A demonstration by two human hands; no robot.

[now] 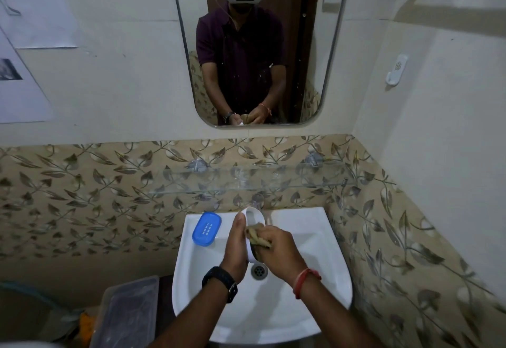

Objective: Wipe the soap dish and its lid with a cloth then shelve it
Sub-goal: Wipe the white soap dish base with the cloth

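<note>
A: The white half of the soap dish point(254, 215) is held on edge over the sink point(309, 238), above the drain point(258, 271), gripped by the left hand point(235, 241).

B: And a thumb is laid straight along its near rim. The other fingers are hidden behind the shell, so their lie cannot be told.

A: A tan cloth point(256, 235) is pressed into the open hollow. It is bunched under the right hand point(279, 249), with the fingers curled tight around it.

B: The shell is seen as smooth, glossy plastic, oval with rounded ends. The blue slotted half point(206, 228) is left lying flat on the sink's back-left corner, well apart from both hands.

A: Rows of small slots are seen in its middle. A black watch point(220, 282) is worn on the left wrist and a red thread band point(305, 282) on the right.

B: Above the sink a glass shelf point(246, 180) is fixed against a band of leaf-patterned tile point(82, 183). Higher still, a mirror point(301, 46) is mounted on pale wall.

A: Left of the sink and lower down, a clear plastic container point(128, 312) is seen. Up on the wall to the sink's right, a white hook point(397, 69) is stuck.
</note>
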